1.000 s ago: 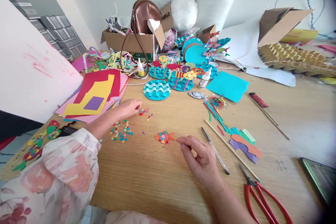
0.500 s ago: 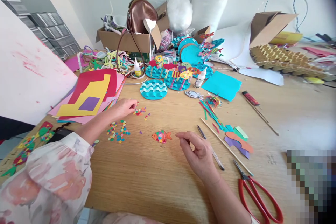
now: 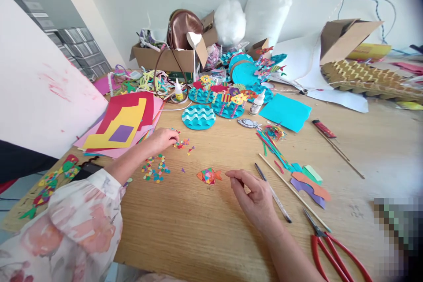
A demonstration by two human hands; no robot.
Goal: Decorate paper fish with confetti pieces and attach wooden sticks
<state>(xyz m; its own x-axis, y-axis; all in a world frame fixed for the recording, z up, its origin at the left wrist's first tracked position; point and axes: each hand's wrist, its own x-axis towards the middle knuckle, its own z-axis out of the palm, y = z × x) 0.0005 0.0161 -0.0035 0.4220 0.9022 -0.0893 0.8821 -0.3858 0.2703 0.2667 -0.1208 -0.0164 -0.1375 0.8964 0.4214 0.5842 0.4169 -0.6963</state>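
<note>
At the small pile of triangular paper pieces (image 3: 185, 142), my left hand (image 3: 162, 140) has its fingers pinched together. Whatever sits between those fingertips, if anything, is hidden. An orange paper fish (image 3: 209, 176) covered with coloured triangles lies flat on the table in front of me. Just right of its tail rests my right hand (image 3: 253, 196), thumb and index close together and the other fingers curled. Nothing shows in its grip. One purple triangle (image 3: 183, 170) lies apart, left of the fish. Round paper dots (image 3: 155, 168) are scattered below my left forearm.
Coloured paper sheets (image 3: 132, 116) are stacked at left. Further back stand glue bottles (image 3: 257, 103) and blue wavy bases (image 3: 198, 117) beside a cardboard box (image 3: 165, 59). On the right lie a pen (image 3: 273, 194), a wooden stick (image 3: 294, 191), paper strips (image 3: 279, 155) and red-handled scissors (image 3: 332, 246).
The whole view has shifted slightly, with things now lower and further right. My left hand stays at the triangle pile, and my right hand stays beside the fish's tail.
</note>
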